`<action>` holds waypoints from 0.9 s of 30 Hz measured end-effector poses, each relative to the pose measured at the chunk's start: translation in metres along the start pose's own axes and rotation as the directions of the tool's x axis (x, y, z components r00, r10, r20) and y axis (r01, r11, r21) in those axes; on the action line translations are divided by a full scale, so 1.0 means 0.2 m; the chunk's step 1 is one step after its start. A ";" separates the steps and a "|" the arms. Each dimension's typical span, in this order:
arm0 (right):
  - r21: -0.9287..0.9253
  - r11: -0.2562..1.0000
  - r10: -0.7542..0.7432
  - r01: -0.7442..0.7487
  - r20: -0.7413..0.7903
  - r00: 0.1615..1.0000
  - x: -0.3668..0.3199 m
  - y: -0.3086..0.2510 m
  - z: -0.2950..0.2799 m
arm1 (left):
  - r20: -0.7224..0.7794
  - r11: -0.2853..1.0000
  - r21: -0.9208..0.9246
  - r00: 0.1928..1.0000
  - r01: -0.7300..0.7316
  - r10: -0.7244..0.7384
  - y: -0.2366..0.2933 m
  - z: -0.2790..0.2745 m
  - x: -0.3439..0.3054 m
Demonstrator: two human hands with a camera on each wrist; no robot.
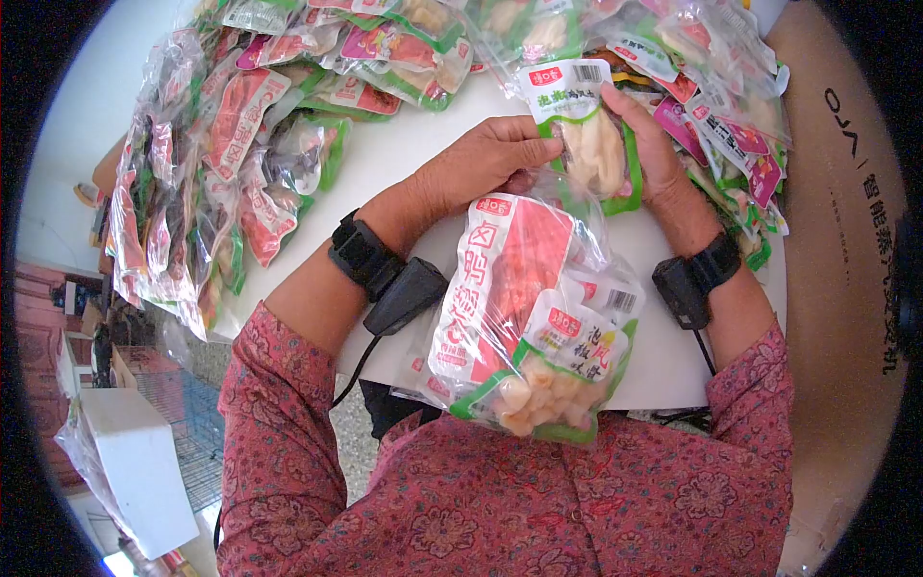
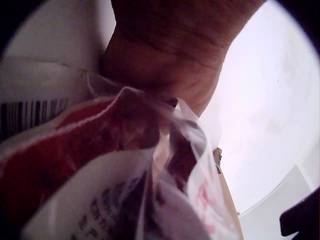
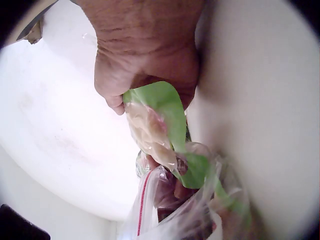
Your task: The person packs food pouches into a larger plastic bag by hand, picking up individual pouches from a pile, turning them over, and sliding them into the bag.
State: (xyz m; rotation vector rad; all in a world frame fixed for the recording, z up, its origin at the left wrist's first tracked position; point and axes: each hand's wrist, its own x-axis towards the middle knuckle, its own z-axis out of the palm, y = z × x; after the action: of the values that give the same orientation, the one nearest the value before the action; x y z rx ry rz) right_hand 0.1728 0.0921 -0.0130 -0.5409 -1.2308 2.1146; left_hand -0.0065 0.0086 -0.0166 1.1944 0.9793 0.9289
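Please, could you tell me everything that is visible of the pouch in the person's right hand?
The pouch is glossy plastic with a clear window, green edging and a white top bearing a red logo, dark and green characters and a barcode. Pale, lumpy pieces show inside. Its printed top points away from the person. The right hand grips one side; the left hand is by the other, its contact unclear. The lower end meets a clear bag.

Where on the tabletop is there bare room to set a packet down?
The white tabletop shows bare between the left packet pile and left forearm, and more narrowly between the filled clear bag and right forearm. Packets crowd the far edge and right side.
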 end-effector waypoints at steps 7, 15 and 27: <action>-0.055 0.998 0.002 -0.001 0.007 1.000 0.00 -0.01 -0.01 | -0.019 0.998 -0.057 1.000 0.005 -0.006 0.02 0.00 -0.01; -0.091 0.996 0.013 -0.011 0.015 1.000 0.00 -0.01 -0.02 | -0.026 0.999 -0.037 1.000 0.002 -0.003 0.02 0.00 -0.01; -0.127 0.992 0.027 -0.023 0.033 0.999 0.00 -0.02 -0.01 | -0.012 0.998 -0.051 1.000 0.025 -0.026 -0.01 -0.01 0.01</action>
State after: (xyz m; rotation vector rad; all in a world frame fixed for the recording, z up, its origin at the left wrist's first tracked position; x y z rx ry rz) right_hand 0.1760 0.0948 -0.0116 -0.5803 -1.3914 2.0842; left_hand -0.0082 0.0107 -0.0193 1.1321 0.9736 0.9372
